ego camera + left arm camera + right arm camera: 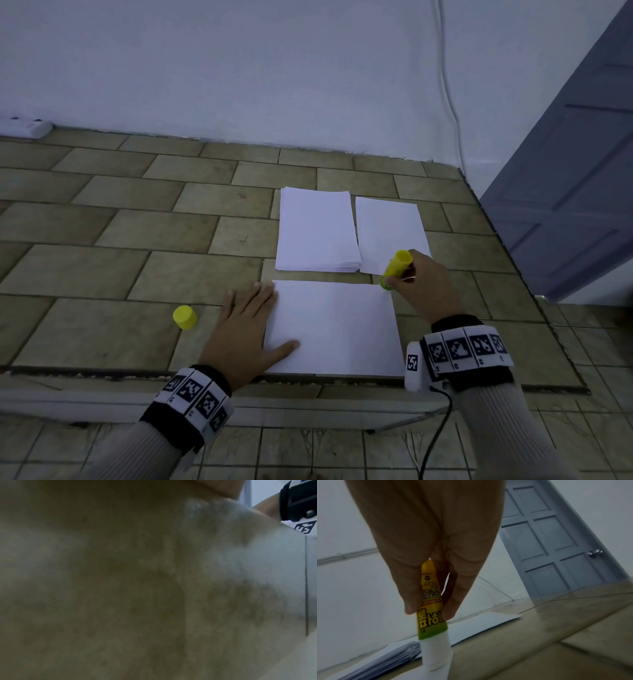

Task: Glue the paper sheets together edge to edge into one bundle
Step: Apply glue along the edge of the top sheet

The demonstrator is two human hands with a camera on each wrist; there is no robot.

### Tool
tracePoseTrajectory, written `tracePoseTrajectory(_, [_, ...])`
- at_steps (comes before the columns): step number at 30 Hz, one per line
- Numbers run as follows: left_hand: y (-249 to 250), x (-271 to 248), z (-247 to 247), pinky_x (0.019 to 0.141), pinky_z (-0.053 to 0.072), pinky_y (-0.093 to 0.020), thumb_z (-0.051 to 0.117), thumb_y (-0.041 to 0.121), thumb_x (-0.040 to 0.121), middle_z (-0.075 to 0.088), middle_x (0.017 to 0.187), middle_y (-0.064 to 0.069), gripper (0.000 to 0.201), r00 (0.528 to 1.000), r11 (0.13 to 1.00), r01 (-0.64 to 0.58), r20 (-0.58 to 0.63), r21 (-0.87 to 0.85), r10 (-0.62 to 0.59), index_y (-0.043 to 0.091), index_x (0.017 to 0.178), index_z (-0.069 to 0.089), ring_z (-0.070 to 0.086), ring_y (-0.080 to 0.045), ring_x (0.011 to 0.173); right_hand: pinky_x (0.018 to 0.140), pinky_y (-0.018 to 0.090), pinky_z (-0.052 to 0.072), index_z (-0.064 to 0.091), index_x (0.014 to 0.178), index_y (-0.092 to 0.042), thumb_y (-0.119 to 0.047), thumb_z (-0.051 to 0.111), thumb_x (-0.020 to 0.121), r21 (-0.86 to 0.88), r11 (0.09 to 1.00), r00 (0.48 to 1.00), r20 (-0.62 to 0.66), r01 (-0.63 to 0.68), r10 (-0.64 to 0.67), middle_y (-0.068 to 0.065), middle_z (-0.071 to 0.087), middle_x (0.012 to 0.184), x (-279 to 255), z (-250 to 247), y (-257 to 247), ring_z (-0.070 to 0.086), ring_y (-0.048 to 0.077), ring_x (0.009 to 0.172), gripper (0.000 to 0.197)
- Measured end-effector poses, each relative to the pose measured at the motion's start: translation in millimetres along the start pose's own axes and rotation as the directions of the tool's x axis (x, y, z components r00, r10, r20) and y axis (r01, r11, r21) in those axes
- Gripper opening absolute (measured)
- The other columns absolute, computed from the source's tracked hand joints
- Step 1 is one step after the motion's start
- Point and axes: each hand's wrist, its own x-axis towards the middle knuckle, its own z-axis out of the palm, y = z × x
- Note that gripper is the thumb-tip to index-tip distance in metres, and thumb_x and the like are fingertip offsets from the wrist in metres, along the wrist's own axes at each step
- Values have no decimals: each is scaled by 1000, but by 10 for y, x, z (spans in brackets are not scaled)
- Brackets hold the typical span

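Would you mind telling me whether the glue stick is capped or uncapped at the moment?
Uncapped. The right hand grips the glue stick with its white glue exposed, and the yellow cap lies on the table left of the left hand.

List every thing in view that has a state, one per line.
Glue stick: uncapped, tip down at the near sheet's far right corner.
Cap: off, on the tiles.
Near sheet: flat, pinned.
Left hand: pressing flat.
Right hand: gripping the stick.
Door: shut.

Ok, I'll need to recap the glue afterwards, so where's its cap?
In the head view the cap lies on the tiled surface at the left, just left of the left hand, apart from the sheets.
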Motion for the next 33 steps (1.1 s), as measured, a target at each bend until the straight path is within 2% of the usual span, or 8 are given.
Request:
tracePoseTrajectory(4, [8,-1,-2,121,3,-50,10,90,77,19,160,1,109,1000,1000,5,1,-18,-5,12,152,27,11,-14,148,79,44,53,60,85,-9,-15,72,78,-17,1000,998,-58,5,-6,8,65,87,-28,3,23,63,22,81,16])
tracePoseTrajectory(7, [17,0,-38,121,-3,-48,9,94,71,13,162,2,117,999,1000,7,43,1,-7,12,153,21,4,-13,149,75,45,52,57,78,-12,-17,70,78,61,993,991,-95,100,-94,6,64,81,-125,112,-215,62,23,77,14])
tracePoseTrajectory(11, [35,-1,-88,120,-10,-47,10,100,60,1,163,3,128,994,999,19,111,25,-22,14,155,9,-6,-12,149,73,42,55,58,79,-8,-9,73,76,270,938,963,93,218,-251,8,63,82,-320,392,-690,64,22,76,14])
tracePoseTrajectory(17, [30,12,-90,120,-10,-48,19,100,61,7,163,1,127,996,1000,4,95,-2,-3,16,156,10,-3,-15,150,77,44,53,57,88,-11,-11,71,80,280,899,888,223,336,-401,11,60,91,-393,812,-1035,60,24,84,16])
tracePoseTrajectory(21, [24,8,-64,120,-5,-52,28,98,66,19,161,2,116,999,998,-40,28,-56,42,24,155,19,6,-17,150,83,45,50,58,98,-5,-16,70,83,178,911,872,271,371,-408,13,61,99,-377,906,-1066,58,26,92,22])
tracePoseTrajectory(26, [31,7,-87,120,-9,-49,16,102,59,6,163,1,132,994,1000,11,108,26,-14,12,156,12,-3,-14,149,79,42,52,56,94,-10,-17,69,83,151,930,901,239,334,-362,7,59,94,-379,749,-899,58,21,86,18])
tracePoseTrajectory(30, [55,6,-118,120,-10,-48,7,102,55,-1,163,2,134,990,999,28,141,38,-33,13,156,6,-7,-13,149,72,40,54,59,86,-6,-11,69,79,184,933,928,153,310,-339,9,61,87,-400,483,-563,60,22,78,13])
tracePoseTrajectory(33, [61,3,-133,120,-11,-48,3,102,54,-7,163,3,135,985,997,31,168,65,-41,14,156,0,-12,-13,149,69,33,57,61,82,-6,-7,72,78,190,942,951,86,277,-297,8,65,85,-433,251,-304,64,18,76,12])
